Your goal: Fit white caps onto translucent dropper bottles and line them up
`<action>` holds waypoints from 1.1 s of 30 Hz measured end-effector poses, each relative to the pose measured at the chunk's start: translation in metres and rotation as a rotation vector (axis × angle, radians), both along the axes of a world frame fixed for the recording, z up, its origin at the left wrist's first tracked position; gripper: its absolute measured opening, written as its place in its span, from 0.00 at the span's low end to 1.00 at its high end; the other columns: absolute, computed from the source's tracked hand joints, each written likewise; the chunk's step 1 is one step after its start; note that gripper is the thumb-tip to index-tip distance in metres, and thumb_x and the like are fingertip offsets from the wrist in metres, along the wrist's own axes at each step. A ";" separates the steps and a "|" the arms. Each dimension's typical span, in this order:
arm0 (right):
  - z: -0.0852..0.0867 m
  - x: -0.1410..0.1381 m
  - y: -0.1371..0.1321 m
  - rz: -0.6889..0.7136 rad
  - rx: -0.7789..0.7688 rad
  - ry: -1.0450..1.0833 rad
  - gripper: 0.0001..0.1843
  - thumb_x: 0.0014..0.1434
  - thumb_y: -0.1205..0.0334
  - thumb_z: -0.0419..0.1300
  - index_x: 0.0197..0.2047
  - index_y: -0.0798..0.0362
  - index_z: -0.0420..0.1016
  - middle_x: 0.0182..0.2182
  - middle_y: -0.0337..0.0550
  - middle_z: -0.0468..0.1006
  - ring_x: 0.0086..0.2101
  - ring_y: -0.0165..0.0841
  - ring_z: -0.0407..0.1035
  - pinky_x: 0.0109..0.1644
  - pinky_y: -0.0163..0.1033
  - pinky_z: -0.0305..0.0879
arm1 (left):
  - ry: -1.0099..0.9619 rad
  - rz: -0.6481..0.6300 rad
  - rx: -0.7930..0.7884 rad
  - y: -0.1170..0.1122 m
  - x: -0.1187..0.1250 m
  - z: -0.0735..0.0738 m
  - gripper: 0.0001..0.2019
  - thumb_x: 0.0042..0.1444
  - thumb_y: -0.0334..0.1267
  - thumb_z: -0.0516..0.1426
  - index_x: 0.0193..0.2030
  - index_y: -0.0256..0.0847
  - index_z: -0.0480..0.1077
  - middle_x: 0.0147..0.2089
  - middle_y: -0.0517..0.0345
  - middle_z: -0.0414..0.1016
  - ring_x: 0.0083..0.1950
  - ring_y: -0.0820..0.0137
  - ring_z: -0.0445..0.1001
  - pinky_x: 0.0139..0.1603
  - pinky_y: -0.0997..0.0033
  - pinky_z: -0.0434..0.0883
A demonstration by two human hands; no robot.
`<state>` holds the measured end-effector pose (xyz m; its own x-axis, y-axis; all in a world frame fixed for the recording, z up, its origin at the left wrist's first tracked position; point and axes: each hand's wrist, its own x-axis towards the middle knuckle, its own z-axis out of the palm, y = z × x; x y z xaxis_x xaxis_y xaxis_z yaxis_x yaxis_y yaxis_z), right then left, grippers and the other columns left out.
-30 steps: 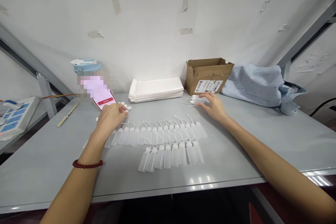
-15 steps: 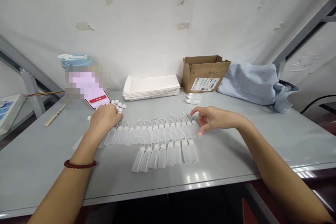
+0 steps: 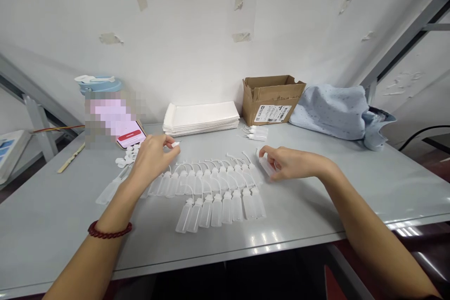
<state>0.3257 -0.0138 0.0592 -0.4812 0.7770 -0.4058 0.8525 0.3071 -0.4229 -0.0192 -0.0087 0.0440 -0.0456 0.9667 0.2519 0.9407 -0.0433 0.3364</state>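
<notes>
My left hand pinches a small white cap with a thin tip between thumb and fingers, above the left end of the bottle rows. My right hand is closed round a translucent plastic squeeze bottle, held tilted beside the right end of the back row. Flat bottles with thin curved white strips at their necks lie in two rows, the back row longer than the front row. White caps lie heaped left of my left hand, and more bottles lie partly hidden behind my left forearm.
At the back stand a stack of white padded sheets and a cardboard box, with a few capped bottles before it. A light blue cloth lies right. A phone and a wooden stick are left.
My left hand has risen rightward from the heap of caps, now with a cap in its fingers. My right hand has drawn a bottle slightly away from the row's right end.
</notes>
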 end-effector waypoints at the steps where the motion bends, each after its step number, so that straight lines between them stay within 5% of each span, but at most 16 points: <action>1: 0.003 0.002 0.000 0.000 0.004 0.030 0.28 0.47 0.57 0.61 0.52 0.51 0.59 0.31 0.40 0.72 0.30 0.34 0.66 0.31 0.36 0.60 | -0.065 -0.012 0.023 -0.003 0.005 0.001 0.11 0.50 0.45 0.54 0.35 0.40 0.71 0.37 0.53 0.76 0.43 0.59 0.71 0.42 0.64 0.66; 10: 0.007 -0.007 -0.005 -0.034 0.034 0.335 0.27 0.51 0.66 0.56 0.54 0.48 0.54 0.25 0.32 0.64 0.24 0.28 0.59 0.28 0.34 0.57 | -0.696 -0.213 -0.104 -0.027 0.047 0.009 0.14 0.51 0.49 0.59 0.36 0.41 0.72 0.36 0.57 0.75 0.36 0.69 0.71 0.37 0.71 0.67; 16: -0.002 -0.018 -0.006 -0.040 0.073 0.450 0.13 0.60 0.62 0.51 0.48 0.49 0.57 0.21 0.31 0.61 0.22 0.28 0.57 0.28 0.35 0.54 | -0.941 -0.252 -0.260 -0.033 0.066 0.003 0.14 0.48 0.48 0.62 0.35 0.39 0.73 0.34 0.57 0.75 0.32 0.72 0.71 0.35 0.72 0.67; 24: -0.016 -0.043 -0.014 -0.068 0.265 0.602 0.09 0.64 0.62 0.47 0.48 0.50 0.54 0.25 0.32 0.57 0.25 0.29 0.54 0.31 0.35 0.53 | -1.053 -0.279 -0.282 -0.041 0.077 -0.001 0.13 0.45 0.44 0.65 0.34 0.38 0.75 0.32 0.58 0.75 0.35 0.70 0.72 0.38 0.70 0.69; 33: -0.020 -0.060 -0.027 -0.060 0.161 0.662 0.12 0.67 0.52 0.44 0.46 0.50 0.55 0.29 0.35 0.60 0.28 0.30 0.55 0.33 0.36 0.54 | -1.155 -0.282 -0.432 -0.040 0.079 -0.007 0.13 0.48 0.45 0.63 0.38 0.41 0.76 0.39 0.58 0.75 0.36 0.73 0.69 0.40 0.71 0.65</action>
<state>0.2662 -0.0408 0.0396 -0.5424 0.8361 0.0818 0.4473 0.3698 -0.8143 0.0594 -0.0484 0.0371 0.1931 0.9719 -0.1350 0.0659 0.1244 0.9900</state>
